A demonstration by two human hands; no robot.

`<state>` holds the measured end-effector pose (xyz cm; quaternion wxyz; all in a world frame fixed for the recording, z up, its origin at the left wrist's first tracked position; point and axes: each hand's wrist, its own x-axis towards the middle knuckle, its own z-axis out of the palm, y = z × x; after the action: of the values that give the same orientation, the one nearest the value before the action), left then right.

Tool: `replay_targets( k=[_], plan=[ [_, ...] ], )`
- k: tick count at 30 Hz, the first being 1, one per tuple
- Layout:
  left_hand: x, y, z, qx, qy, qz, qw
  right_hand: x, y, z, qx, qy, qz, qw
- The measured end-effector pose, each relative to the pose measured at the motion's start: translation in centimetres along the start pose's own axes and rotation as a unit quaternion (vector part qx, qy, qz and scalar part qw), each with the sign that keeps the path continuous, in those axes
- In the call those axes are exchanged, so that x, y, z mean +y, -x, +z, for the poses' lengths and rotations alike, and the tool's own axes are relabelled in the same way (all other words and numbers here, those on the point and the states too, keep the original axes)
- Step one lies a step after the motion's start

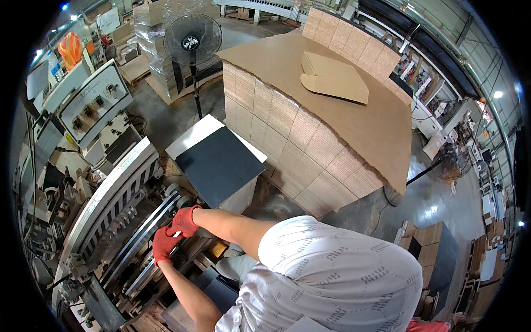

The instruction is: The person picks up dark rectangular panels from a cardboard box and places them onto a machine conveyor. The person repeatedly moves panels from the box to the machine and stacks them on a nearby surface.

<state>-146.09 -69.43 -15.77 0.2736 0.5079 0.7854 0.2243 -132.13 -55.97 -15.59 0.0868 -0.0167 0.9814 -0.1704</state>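
Both of my hands wear red gloves and meet above the metal rails (145,226) of a long machine. My left hand (164,244) is closed, its fingers curled toward the other hand. A small white piece (177,234) shows at its fingertips, too small to name. Right beside it, my right hand (185,221) is bent at the wrist with its fingers closed; what it grips, if anything, is hidden. Just past the right hand, a stack of dark-topped panels (221,163) stands next to the machine.
A tall pallet of stacked boards (287,119) with a brown cardboard cover (381,127) rises ahead. A pedestal fan (192,41) stands behind the panel stack. A control box (94,105) is at the left, above the machine's curved white guard (105,193). Dark panels (218,288) lie close by my body.
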Motion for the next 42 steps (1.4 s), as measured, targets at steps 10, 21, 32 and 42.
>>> replay_targets(
  k=[10, 21, 32, 42],
  plan=[
    [-0.9, -0.4, 0.2, -0.018, 0.003, 0.000, 1.000, -0.2, 0.2, -0.3, 0.008, -0.019, -0.011, 1.000],
    [-0.5, -0.3, 0.0, -0.016, -0.022, 0.002, 1.000, 0.5, -0.5, 0.7, -0.005, -0.016, -0.010, 1.000],
    [-1.3, -0.7, 0.3, -0.014, 0.014, 0.007, 1.000, 0.2, -0.2, 0.2, 0.009, -0.012, -0.013, 1.000],
    [-1.0, -0.4, 0.2, -0.006, 0.025, 0.017, 1.000, 0.2, -0.2, 0.4, 0.005, -0.012, -0.005, 1.000]
  ],
)
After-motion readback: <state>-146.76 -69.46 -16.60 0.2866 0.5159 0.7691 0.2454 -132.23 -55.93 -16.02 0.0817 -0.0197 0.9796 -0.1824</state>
